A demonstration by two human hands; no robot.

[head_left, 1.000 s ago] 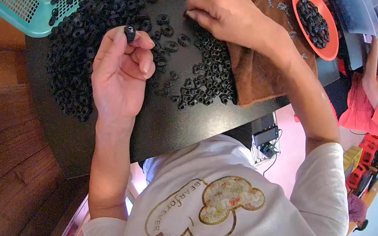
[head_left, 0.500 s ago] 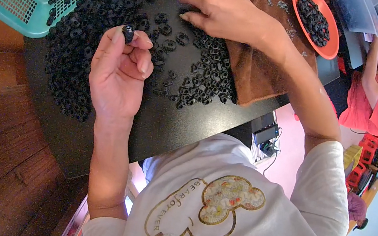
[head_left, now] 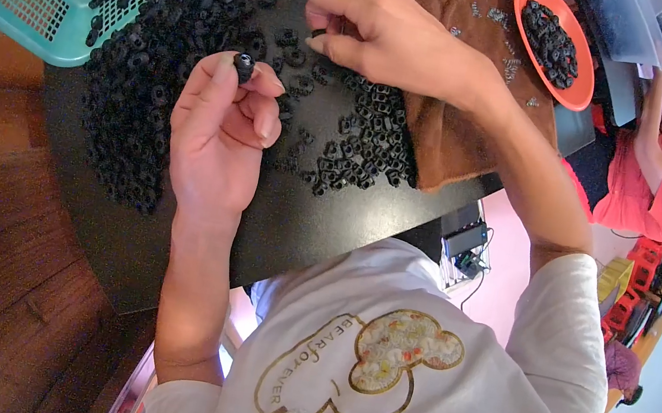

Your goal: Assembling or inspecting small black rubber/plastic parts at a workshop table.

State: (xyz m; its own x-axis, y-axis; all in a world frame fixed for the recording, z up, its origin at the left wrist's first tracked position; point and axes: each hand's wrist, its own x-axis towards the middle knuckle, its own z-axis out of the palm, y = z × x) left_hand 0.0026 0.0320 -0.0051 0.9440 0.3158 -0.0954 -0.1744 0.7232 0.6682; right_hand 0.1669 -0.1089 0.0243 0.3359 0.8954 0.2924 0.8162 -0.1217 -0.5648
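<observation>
My left hand (head_left: 219,144), palm up over the heap's edge, pinches a small black plastic cord-lock barrel (head_left: 243,67) between thumb and fingers. Something shiny, perhaps a spring, shows in its top. To the right, my right hand (head_left: 415,41) has thumb and fingertips closed on a small black cord-lock piece (head_left: 318,33), mostly covered by the fingers. Beneath and left of my left hand spreads a large heap of black cord-lock pieces (head_left: 128,111). A smaller spread of black pieces (head_left: 370,143) lies below my right wrist.
A green perforated basket (head_left: 70,40) stands at the far left. Small metal springs (head_left: 509,68) lie on a brown towel (head_left: 447,143). Beyond it, an orange bowl (head_left: 579,89) holds black parts. The dark table's (head_left: 283,233) near edge runs before my body. Other people sit at right.
My left hand has shifted slightly right and turned the barrel a little. My right hand has lifted away from the table pieces and come nearer, with a small black piece now visible at its fingertips.
</observation>
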